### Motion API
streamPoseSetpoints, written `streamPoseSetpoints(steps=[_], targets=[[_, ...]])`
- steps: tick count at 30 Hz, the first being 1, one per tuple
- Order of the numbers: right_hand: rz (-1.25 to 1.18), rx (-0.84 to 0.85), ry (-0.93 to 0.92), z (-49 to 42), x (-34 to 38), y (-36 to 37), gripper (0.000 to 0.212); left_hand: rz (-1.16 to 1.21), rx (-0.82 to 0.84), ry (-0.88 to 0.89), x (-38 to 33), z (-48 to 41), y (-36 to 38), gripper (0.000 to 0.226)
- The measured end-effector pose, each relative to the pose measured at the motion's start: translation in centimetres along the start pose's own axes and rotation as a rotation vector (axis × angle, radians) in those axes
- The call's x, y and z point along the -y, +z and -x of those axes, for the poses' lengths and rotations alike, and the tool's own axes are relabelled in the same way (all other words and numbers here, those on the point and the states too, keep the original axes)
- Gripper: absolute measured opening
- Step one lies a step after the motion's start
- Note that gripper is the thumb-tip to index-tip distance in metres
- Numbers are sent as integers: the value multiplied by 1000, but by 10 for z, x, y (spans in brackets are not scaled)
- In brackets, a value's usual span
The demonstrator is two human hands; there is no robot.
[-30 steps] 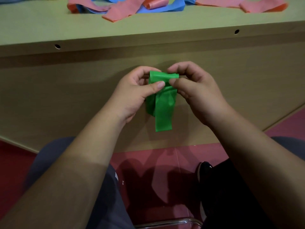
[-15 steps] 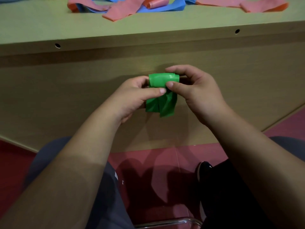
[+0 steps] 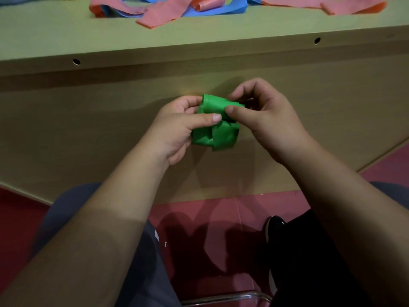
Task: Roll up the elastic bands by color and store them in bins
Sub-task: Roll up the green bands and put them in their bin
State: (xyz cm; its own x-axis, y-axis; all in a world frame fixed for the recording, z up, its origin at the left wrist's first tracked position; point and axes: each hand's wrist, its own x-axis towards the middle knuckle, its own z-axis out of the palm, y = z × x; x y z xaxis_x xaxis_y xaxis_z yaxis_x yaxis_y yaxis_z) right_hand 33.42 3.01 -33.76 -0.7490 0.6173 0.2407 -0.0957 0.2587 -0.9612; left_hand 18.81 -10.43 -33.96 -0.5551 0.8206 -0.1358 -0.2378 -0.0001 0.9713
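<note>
A green elastic band [image 3: 218, 125] is held in the air in front of the table's side panel, below the tabletop. It is mostly rolled, with a short loose tail curled under the roll. My left hand [image 3: 177, 127] grips it from the left, thumb pressed across its front. My right hand [image 3: 263, 116] pinches its right end between thumb and fingers. Part of the roll is hidden behind my fingers. No bins are in view.
On the tabletop [image 3: 66, 34] at the far edge lie loose pink bands [image 3: 161, 12] and a blue band [image 3: 221, 9]. The table's wooden side panel [image 3: 88, 129] stands right behind my hands. My knees, a black shoe [image 3: 274, 227] and red floor are below.
The hanging green tail has shortened from a long strip to a short curl as the band was wound up. The roll has grown thicker. Both hands stay in about the same place.
</note>
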Motion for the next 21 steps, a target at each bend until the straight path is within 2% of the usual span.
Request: streamPoseSetpoints(steps=[3,8,14,21], targets=[[46,61,57,1,1,-3,41,0,23,-13,0,1,-2,51],[157,92,87,1,3,-10,31,15,82,-36,0,1,-5,46],[267,72,43,5,2,-6,35,31,69,-120,2,-1,-4,51],[334,-18,-32,1,-4,-2,35,84,64,-201,5,-4,-4,45]])
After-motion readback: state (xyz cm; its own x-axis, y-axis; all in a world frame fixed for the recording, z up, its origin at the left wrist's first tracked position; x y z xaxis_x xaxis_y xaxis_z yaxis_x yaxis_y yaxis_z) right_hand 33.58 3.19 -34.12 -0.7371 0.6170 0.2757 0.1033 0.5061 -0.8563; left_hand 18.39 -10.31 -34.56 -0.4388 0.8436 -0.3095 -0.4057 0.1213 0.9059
